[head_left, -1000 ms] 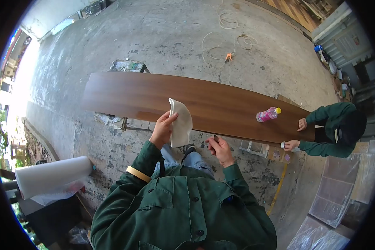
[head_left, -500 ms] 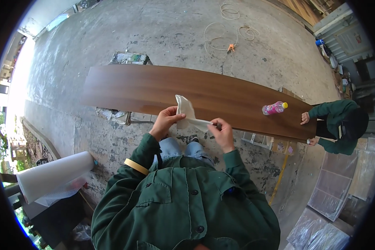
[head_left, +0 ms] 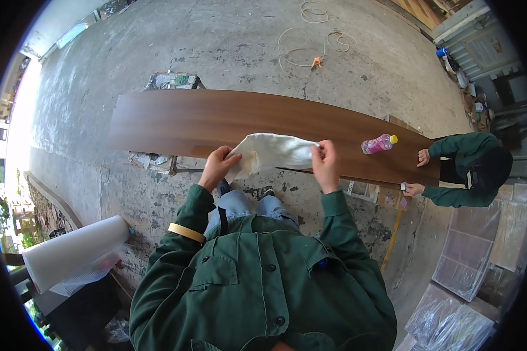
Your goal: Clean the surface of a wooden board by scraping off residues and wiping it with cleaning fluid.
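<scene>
A white cloth (head_left: 270, 152) is stretched between my two hands above the near edge of a long brown wooden board (head_left: 187, 120). My left hand (head_left: 218, 165) grips the cloth's left end and my right hand (head_left: 325, 161) grips its right end. The board lies across supports over the concrete floor. A pink bottle with a yellow cap (head_left: 378, 143) lies on the board to the right. At the board's right end, another person in a green jacket (head_left: 471, 169) has both hands at the board's edge.
A roll of white sheet material (head_left: 70, 253) sits at my lower left. A coiled cord with an orange clamp (head_left: 316, 61) lies on the concrete beyond the board. A paint-stained stand (head_left: 173, 80) is behind the board. Plastic-wrapped panels (head_left: 468, 263) lie at the lower right.
My right hand has taken hold of the cloth, and both hands have pulled it out wide. Before, my left hand alone held it up folded.
</scene>
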`<control>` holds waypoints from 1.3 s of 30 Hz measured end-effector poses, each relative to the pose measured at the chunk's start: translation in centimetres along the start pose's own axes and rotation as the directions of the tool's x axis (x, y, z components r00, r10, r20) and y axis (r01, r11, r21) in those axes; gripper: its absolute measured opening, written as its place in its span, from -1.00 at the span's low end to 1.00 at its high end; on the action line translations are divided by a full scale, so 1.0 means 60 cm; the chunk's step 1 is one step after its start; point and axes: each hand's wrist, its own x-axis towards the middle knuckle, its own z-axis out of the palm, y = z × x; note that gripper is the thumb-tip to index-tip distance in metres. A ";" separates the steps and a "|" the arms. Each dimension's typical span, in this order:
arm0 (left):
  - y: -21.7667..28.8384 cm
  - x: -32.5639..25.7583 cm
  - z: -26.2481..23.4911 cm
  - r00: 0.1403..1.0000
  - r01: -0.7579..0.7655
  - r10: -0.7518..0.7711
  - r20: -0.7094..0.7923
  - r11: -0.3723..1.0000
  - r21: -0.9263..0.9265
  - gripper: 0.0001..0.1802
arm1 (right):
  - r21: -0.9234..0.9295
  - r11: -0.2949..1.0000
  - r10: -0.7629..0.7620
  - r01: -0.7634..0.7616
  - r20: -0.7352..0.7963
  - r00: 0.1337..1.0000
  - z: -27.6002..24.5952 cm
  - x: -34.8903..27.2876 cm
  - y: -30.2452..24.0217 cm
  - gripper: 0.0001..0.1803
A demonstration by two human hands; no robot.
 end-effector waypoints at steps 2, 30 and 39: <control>0.014 -0.010 0.036 0.998 0.053 -0.052 0.019 0.997 -0.061 -0.76 | -0.132 0.991 -0.025 0.029 0.029 0.999 0.026 -0.024 -0.030 -0.87; -0.321 0.122 0.039 0.899 -0.225 0.394 -0.192 0.792 0.568 -0.69 | 0.124 0.801 0.558 -0.585 0.200 0.806 -0.040 -0.292 0.105 -0.88; -0.265 0.151 0.455 0.945 -0.319 0.307 0.114 0.786 0.530 -0.77 | 0.144 0.669 0.705 -0.729 0.187 0.684 -0.046 -0.343 0.147 -0.87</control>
